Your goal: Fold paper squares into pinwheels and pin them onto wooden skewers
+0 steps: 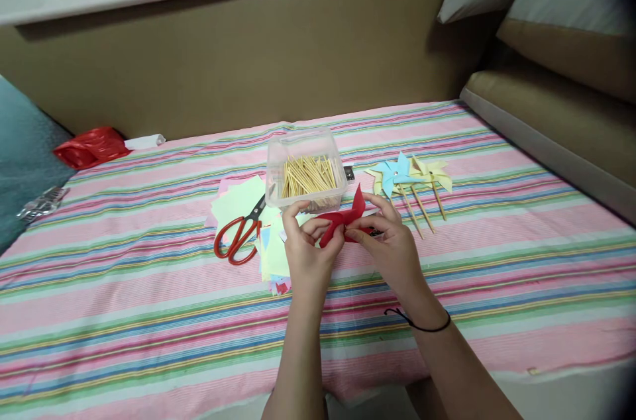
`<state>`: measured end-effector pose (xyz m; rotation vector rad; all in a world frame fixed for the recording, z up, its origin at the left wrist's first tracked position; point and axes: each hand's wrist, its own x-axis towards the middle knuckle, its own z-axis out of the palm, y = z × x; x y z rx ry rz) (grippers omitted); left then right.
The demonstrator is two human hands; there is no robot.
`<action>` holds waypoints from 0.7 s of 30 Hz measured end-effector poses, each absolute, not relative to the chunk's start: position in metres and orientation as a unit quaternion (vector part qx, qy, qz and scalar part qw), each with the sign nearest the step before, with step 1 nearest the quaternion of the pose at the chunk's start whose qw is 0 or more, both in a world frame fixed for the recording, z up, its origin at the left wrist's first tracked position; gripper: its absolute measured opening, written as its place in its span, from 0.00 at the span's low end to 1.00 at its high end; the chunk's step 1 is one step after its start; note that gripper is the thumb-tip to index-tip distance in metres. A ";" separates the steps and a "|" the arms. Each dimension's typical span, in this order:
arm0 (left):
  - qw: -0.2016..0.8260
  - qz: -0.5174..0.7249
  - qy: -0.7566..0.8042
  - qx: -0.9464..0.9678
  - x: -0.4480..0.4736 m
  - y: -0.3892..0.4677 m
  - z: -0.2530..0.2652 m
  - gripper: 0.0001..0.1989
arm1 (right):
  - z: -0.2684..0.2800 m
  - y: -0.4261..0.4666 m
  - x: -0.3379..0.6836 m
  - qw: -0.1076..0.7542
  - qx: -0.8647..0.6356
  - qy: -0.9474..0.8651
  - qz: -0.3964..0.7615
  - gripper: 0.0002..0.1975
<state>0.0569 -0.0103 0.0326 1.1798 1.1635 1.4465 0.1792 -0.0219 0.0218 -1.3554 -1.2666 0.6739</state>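
Both of my hands hold a red paper pinwheel point(354, 207) above the striped cloth, its blades folded in toward the middle. My left hand point(314, 241) pinches it from the left with thumb and fingers. From the right, my right hand point(388, 241) presses near its centre, fingertips close to the left thumb. Part of the pinwheel is hidden behind the fingers. Just beyond my hands stands a clear plastic box point(278, 171) with many thin wooden sticks point(309, 176) in it. Scissors point(239, 234) with orange-red handles lie left of my left hand on pale paper sheets point(275, 251).
To the right lie finished pinwheels on sticks, a blue one point(396, 173) and yellow ones point(433, 173). A red plastic bag point(94, 147) and a clear wrapper point(44, 203) are at far left. A tan panel point(238, 69) and a sofa point(556, 115) bound the striped cloth point(149, 314).
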 end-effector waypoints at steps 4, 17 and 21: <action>0.452 0.585 0.476 0.476 0.057 -0.011 0.034 0.27 | 0.021 -0.022 0.179 0.553 -0.576 -0.530 0.286 0.03; 0.458 0.589 0.469 0.473 0.055 -0.009 0.033 0.27 | 0.024 -0.023 0.177 0.555 -0.583 -0.542 0.240 0.03; 0.461 0.593 0.467 0.466 0.056 -0.009 0.033 0.28 | 0.024 -0.023 0.177 0.557 -0.583 -0.552 0.214 0.03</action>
